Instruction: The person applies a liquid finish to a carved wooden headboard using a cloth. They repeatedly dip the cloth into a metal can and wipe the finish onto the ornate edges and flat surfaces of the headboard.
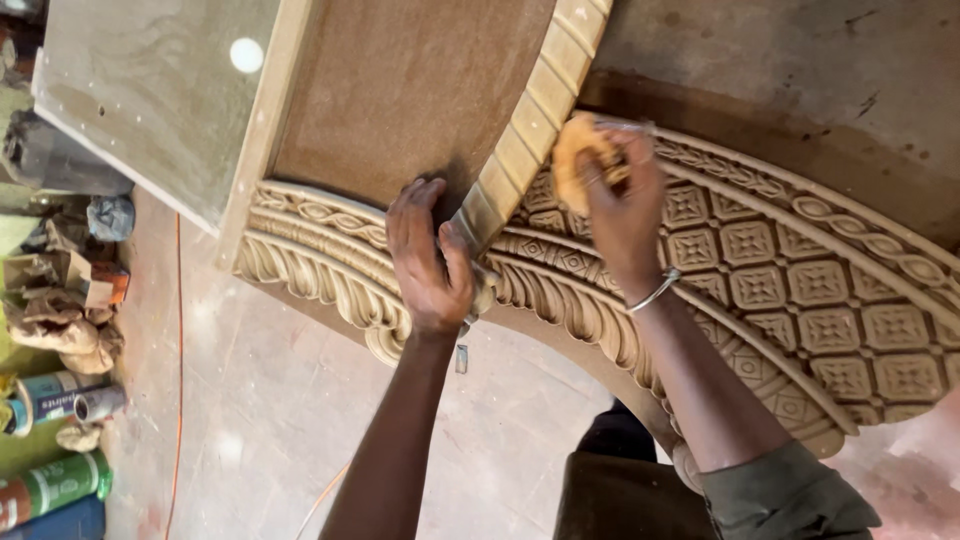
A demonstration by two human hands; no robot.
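The flat brown board (400,90) above the left hand (428,262) lies bare and open. A curved ribbed strip (530,130) rises between both hands, blocking sideways passage. Cans (55,440) and crumpled rags (60,325) crowd the floor's left edge.

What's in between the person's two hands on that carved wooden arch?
In the head view, a curved ribbed moulding strip runs between the left hand and the right hand, which holds a yellowish pad against the carved arch.

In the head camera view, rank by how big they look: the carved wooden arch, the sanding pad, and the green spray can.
1. carved wooden arch
2. green spray can, cut off by the frame
3. sanding pad, partly hidden in the right hand; close to the can, so unsure.
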